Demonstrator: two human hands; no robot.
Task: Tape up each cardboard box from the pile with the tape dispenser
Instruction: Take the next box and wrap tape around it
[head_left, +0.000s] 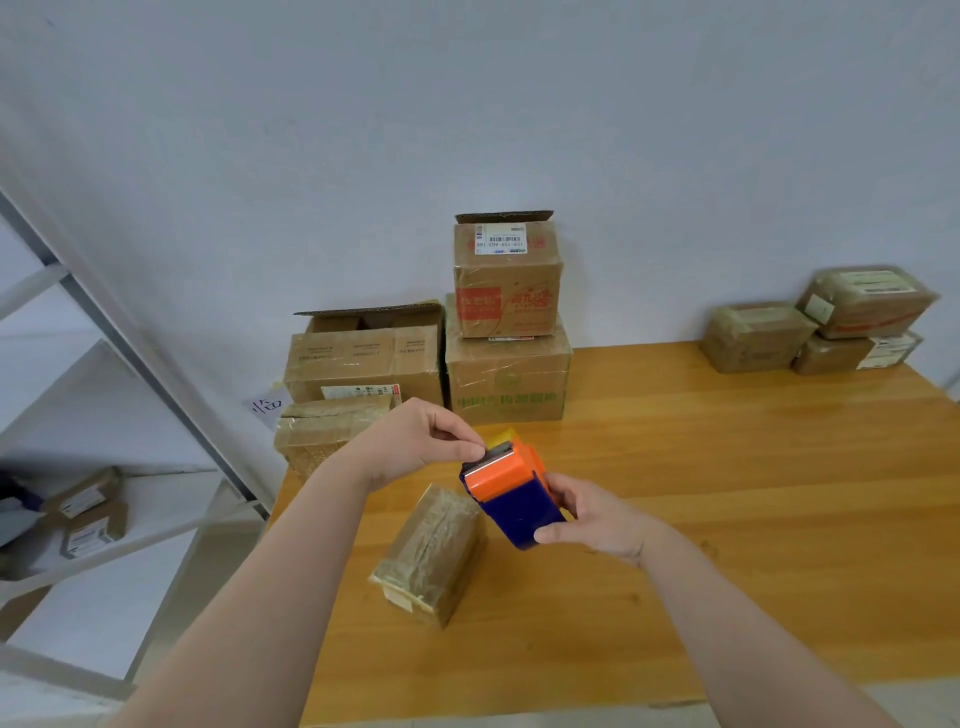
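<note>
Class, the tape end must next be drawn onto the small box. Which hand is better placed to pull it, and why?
Left. The left hand pinches at the cutter edge of the tape dispenser; the right hand grips its body, above the small box.

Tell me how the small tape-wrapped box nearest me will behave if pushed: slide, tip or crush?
The small box looks wrapped all over in glossy tape, so it probably slides easily on the smooth wooden table. It lies on a broad face, so tipping seems unlikely. Its small size suggests it is light.
</note>
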